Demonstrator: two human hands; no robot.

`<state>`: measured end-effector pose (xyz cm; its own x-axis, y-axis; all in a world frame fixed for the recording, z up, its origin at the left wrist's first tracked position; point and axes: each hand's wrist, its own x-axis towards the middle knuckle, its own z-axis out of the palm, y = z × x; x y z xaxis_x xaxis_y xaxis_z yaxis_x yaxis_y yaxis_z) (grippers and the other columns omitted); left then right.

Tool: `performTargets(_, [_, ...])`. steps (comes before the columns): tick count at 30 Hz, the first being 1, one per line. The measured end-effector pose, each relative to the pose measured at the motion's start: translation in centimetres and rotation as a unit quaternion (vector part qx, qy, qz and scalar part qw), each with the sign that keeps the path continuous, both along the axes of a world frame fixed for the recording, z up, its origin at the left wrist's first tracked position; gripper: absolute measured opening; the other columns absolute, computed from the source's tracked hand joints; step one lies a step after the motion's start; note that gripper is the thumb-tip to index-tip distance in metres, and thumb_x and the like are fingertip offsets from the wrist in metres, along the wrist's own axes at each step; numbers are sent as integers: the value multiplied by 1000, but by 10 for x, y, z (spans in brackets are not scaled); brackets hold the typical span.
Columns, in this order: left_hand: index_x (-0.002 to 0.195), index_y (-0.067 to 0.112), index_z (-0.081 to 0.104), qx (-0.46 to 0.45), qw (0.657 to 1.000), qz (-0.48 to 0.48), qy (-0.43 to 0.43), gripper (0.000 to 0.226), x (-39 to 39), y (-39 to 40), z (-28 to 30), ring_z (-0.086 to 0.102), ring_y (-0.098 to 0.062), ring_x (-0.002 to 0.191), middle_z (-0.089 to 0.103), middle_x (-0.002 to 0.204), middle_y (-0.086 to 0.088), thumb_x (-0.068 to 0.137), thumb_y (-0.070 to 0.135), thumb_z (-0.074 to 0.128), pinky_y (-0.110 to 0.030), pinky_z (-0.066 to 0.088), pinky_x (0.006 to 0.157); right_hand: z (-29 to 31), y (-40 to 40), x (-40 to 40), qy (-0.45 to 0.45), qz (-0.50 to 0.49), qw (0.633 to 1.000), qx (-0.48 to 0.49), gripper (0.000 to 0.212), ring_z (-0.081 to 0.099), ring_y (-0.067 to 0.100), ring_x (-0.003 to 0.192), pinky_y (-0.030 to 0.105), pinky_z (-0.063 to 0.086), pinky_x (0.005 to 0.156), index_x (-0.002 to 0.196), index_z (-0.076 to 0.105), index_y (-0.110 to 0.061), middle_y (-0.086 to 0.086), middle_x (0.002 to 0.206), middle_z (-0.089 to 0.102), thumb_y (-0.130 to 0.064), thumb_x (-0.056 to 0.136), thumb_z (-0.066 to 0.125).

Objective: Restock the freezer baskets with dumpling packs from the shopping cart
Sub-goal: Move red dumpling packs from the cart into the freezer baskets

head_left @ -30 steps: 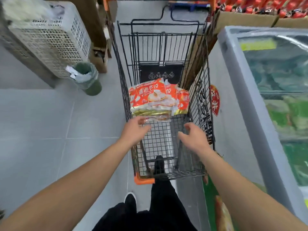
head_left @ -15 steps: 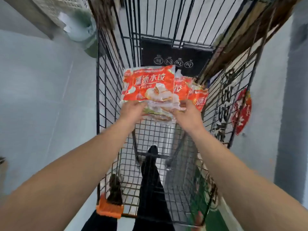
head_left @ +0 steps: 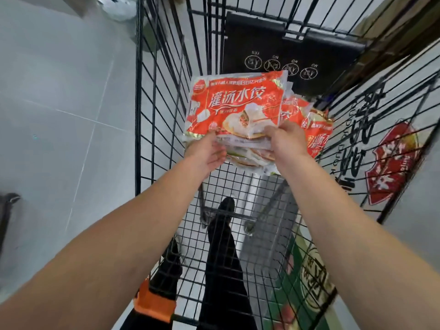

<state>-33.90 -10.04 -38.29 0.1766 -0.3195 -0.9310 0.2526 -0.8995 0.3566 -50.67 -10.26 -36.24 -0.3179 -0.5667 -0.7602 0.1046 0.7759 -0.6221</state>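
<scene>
A stack of red-and-white dumpling packs [head_left: 234,104] sits inside the black wire shopping cart [head_left: 162,129], lifted at its near edge. My left hand [head_left: 206,152] grips the stack's lower left corner from beneath. On the lower right edge my right hand [head_left: 284,139] holds the stack, thumb on top. Another red pack [head_left: 317,132] lies to the right, partly under the top one. The freezer baskets are out of view.
The cart's black child-seat panel [head_left: 285,48] stands behind the packs. The freezer's white side with a red sticker [head_left: 390,163] runs along the right. Grey tiled floor [head_left: 59,115] lies left. My dark trouser leg and shoe [head_left: 221,246] show through the cart's mesh bottom.
Both hands reached from the cart's near end to the dumpling stack and took hold of it. My head has leaned in closer over the cart, and the stack's near edge is raised.
</scene>
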Motion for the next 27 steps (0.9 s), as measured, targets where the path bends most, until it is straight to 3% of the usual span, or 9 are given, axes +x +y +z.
performTargets(6, [109,12,58,-5,996,83,23,21,1,18,1,70,-26,94,70,107,-14,94,22,68,-40,59,83,-5,67,-36,47,-70,995,53,17,68,25,100,42,53,97,88,64,-23,-2,102,73,-8,80,66])
performTargets(10, [102,13,59,-23,994,101,22,14,0,3,5,70,-28,92,69,106,-15,93,18,68,-44,61,78,-12,71,-55,65,-39,995,66,29,69,20,96,45,54,95,103,68,-22,-5,101,74,-15,75,67])
performTargets(13, [98,19,58,-52,997,-2,-62,19,2,-5,2,71,-26,91,70,105,-6,90,27,73,-42,62,71,-13,60,-61,42,-63,996,47,33,70,20,94,46,57,91,107,66,-26,-4,103,73,-23,74,71])
performTargets(15, [95,25,61,-84,979,-135,-127,27,3,-13,2,70,-22,95,71,103,1,88,50,68,-42,60,82,-13,51,-64,23,-81,996,29,31,70,19,92,43,57,88,107,62,-28,-4,104,71,-27,78,73])
performTargets(18, [124,26,63,-92,939,-295,-152,75,9,-20,-5,65,-20,112,68,125,2,72,80,55,-46,51,100,-8,38,-69,16,-57,998,18,15,69,17,81,41,57,84,98,62,-25,-4,97,71,-19,86,70])
performTargets(19, [127,25,62,-90,933,-316,-145,70,11,-21,-4,65,-20,112,67,128,1,77,74,56,-46,51,100,-8,36,-71,23,-48,998,21,13,70,19,78,43,59,82,95,63,-21,-1,95,72,-14,86,69])
performTargets(22, [106,18,67,-96,960,-255,-61,15,11,-15,12,74,-22,97,74,113,-7,96,28,63,-45,59,87,0,45,-70,32,-27,999,32,16,73,20,80,39,61,72,98,66,-15,1,97,75,-5,85,69])
performTargets(24, [104,13,67,-94,973,-210,-13,9,12,-4,18,75,-25,94,75,109,-11,96,11,62,-45,60,83,8,61,-65,24,-34,999,30,21,73,22,86,41,61,76,103,67,-12,1,98,75,-3,85,69])
performTargets(27, [110,8,65,-77,980,-182,15,14,17,20,33,75,-25,93,75,108,-14,97,11,61,-45,60,80,23,88,-54,20,-67,997,23,21,72,25,92,49,58,85,99,67,-16,1,98,75,-4,82,70])
